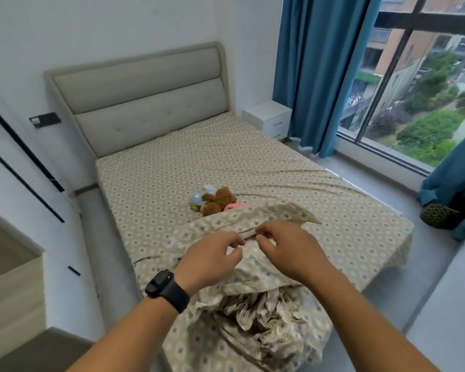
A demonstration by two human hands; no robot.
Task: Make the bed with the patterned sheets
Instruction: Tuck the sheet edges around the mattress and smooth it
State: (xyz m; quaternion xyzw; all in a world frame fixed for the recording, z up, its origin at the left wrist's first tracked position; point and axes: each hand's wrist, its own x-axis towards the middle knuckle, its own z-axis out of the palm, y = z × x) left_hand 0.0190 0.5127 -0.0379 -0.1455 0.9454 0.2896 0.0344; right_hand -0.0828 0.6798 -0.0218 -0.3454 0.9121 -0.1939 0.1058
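A bed (172, 167) wears a beige patterned fitted sheet, smooth near the headboard and creased towards the right side. A loose patterned cover (253, 326) lies crumpled over the foot end, with a flap spread onto the mattress. My left hand (212, 259), with a black watch on its wrist, and my right hand (287, 248) are side by side over that flap. Their curled fingertips pinch a raised hem ridge of the cover between them.
Small plush toys (215, 201) lie mid-bed just beyond the flap. A padded headboard (142, 98) stands at the far end, a white nightstand (269, 118) to its right. Blue curtains (314, 71) frame a large window. A wall runs close along the bed's left side.
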